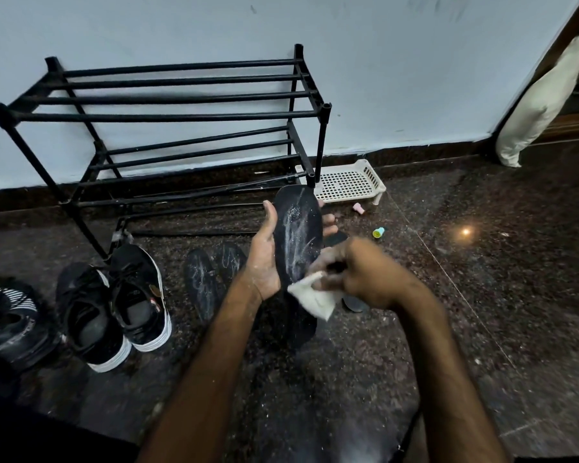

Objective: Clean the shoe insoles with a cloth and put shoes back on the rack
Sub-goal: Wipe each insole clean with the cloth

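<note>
Right hand (358,272) presses white cloth (315,300) against powder-streaked black insole (298,235).

Head view: one wide-angle camera, worn high, facing forward and down. Near: left hand (264,259) and right hand (361,275), frame centre, reaching in from the bottom edge. Farther: rack (181,115), upper left, against wall (415,78).

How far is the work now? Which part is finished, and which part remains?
Nothing looks finished yet. In hand: the left hand holds a black insole streaked with white powder; the right hand presses a white cloth to it. Left: two more powdery insoles lie on the floor, and the shoes stand beside the rack, not on it.
</note>
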